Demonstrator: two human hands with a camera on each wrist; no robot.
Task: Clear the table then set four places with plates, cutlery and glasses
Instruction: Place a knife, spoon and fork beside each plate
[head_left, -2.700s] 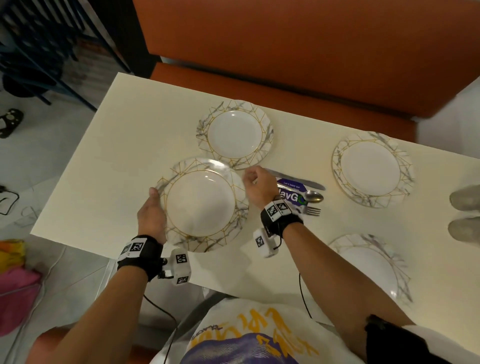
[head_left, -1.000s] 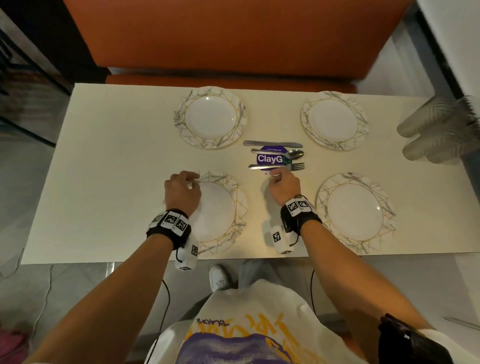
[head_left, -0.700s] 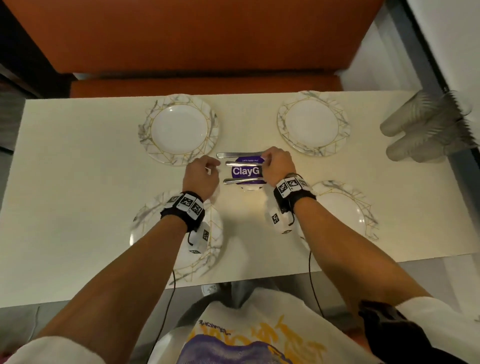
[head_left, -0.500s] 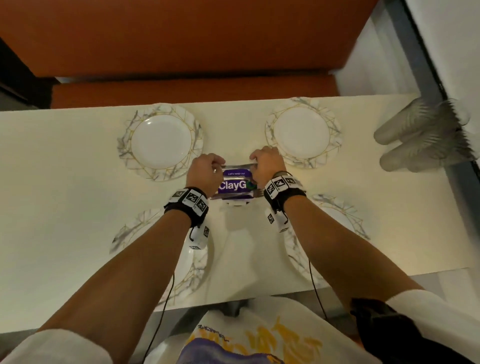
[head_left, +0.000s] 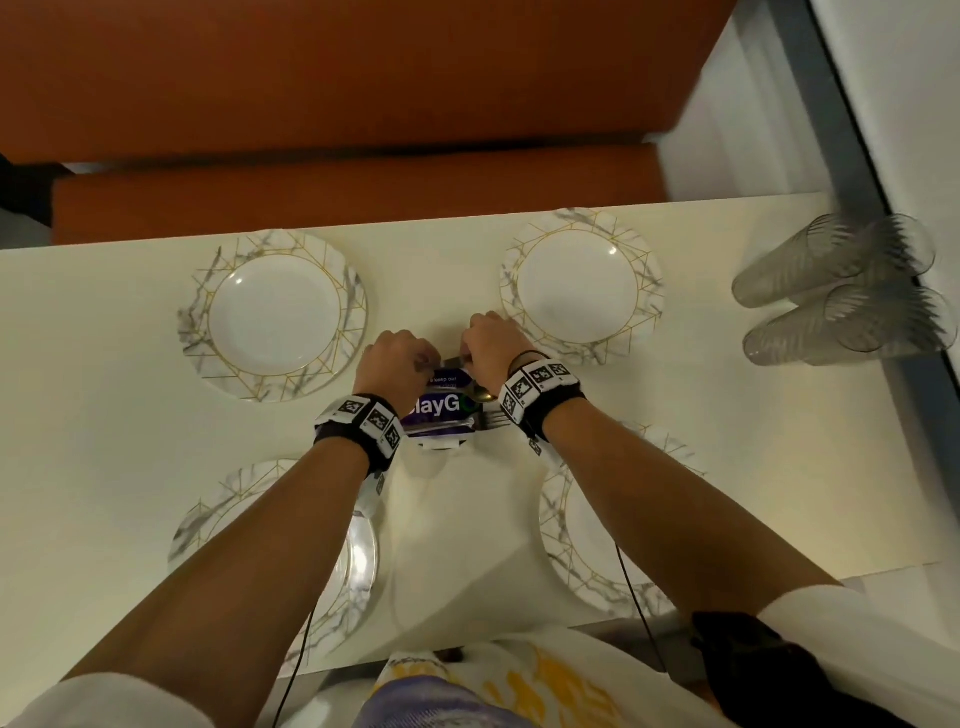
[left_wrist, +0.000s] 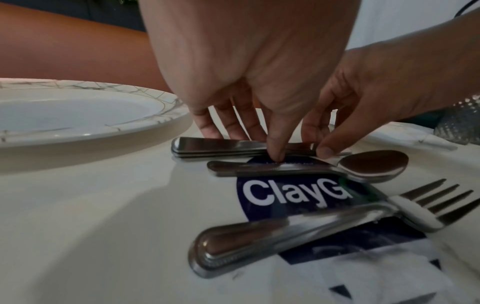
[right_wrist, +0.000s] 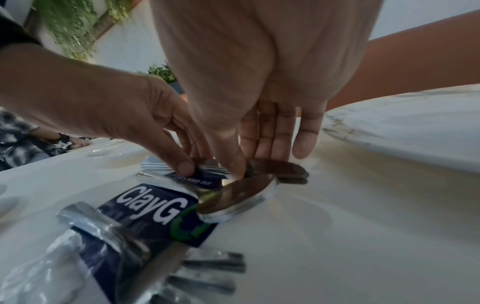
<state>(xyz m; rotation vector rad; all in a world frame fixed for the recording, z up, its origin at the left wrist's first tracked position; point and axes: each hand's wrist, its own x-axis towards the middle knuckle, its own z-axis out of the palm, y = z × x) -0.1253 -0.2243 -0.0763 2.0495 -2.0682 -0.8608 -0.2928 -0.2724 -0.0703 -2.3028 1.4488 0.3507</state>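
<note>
Stacks of knives (left_wrist: 221, 147), spoons (left_wrist: 371, 166) and forks (left_wrist: 285, 230) lie across a purple card (head_left: 436, 408) at the table's middle. My left hand (left_wrist: 249, 144) pinches the knife stack at the handle end, thumb on the near side and fingers behind. The right hand (right_wrist: 257, 164) pinches the same knives (right_wrist: 283, 168) toward the blades. Four marbled plates surround the card: far left (head_left: 275, 317), far right (head_left: 579, 283), near left (head_left: 358, 561), near right (head_left: 587, 540). My forearms cover part of the near two.
Several clear glasses (head_left: 841, 291) stand grouped at the table's right end. An orange bench (head_left: 363, 197) runs along the far edge of the table. A wall and grey strip border the right side.
Both hands left the near left plate and went to the cutlery on the card. They now pinch the knife stack at its far side.
</note>
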